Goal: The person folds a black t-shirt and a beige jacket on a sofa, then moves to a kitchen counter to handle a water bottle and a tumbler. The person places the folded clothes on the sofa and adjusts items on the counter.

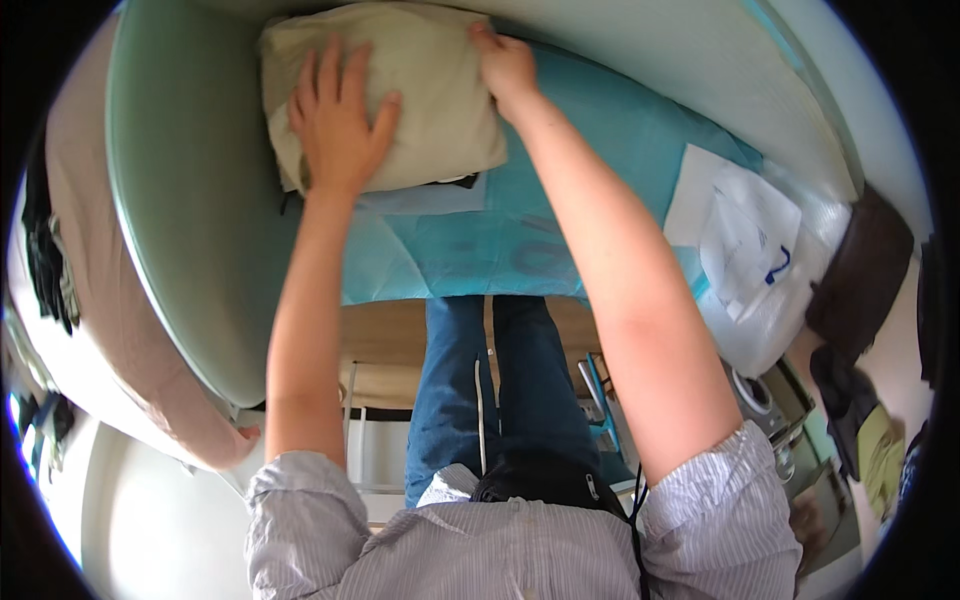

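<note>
A folded beige cloth item [435, 97] lies at the top left of a surface under a teal plastic sheet [600, 127]. My left hand [337, 124] rests flat on its left part with the fingers spread. At its right edge is my right hand [510, 71], thumb on top and the other fingers curled at the edge; whether they grip it cannot be told. White paper [427, 199] and a small dark object [469, 181] show under the item's near edge.
Pale green panels [187, 150] stand at the left and behind. On the right are a clear plastic bag [757, 330] with white sheets [750, 232], and a dark brown cloth or bag [862, 270]. Pinkish fabric [97, 225] hangs beyond the left panel.
</note>
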Demonstrator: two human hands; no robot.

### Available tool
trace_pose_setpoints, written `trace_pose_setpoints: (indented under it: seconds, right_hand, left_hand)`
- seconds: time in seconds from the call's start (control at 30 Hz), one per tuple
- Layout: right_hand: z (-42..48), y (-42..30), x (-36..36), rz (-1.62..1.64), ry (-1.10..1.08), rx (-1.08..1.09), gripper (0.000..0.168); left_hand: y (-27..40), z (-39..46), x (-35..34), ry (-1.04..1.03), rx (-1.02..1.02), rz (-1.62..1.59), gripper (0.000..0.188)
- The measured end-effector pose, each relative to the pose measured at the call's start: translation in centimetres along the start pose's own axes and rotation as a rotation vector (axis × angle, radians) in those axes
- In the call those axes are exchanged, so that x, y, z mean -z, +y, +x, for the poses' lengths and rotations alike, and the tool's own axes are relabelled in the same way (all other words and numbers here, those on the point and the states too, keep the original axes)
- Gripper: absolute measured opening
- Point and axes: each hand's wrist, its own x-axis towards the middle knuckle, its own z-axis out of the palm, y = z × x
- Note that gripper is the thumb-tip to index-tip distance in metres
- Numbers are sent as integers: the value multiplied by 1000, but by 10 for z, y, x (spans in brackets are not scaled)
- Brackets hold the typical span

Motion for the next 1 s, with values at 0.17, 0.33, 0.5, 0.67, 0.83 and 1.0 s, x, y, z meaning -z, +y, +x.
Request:
trace_pose_setpoints:
  seconds: [0.17, 0.33, 0.5, 0.67, 0.83, 1.0]
  right_hand:
    - [-47, 18, 40, 32, -104, -7, 28]
    - [-156, 93, 153, -252, -238, -379, 26]
    - [-317, 166, 258, -762, -113, -512, 22]
    - [-439, 165, 301, -627, 47, -688, 27]
    - [-460, 104, 285, -485, 65, -420, 27]
    - [-487, 69, 230, -57, -286, -224, 37]
  left_hand:
    - [-37, 5, -13, -166, 7, 192, 59]
    - [-10, -28, 15, -142, -93, 77, 68]
    - [32, -48, 29, -540, -197, 189, 70]
    - [21, -11, 24, -947, -60, -42, 71]
    - [96, -27, 89, -515, -355, 348, 55]
    - [189, -60, 112, -1778, -159, -595, 20]
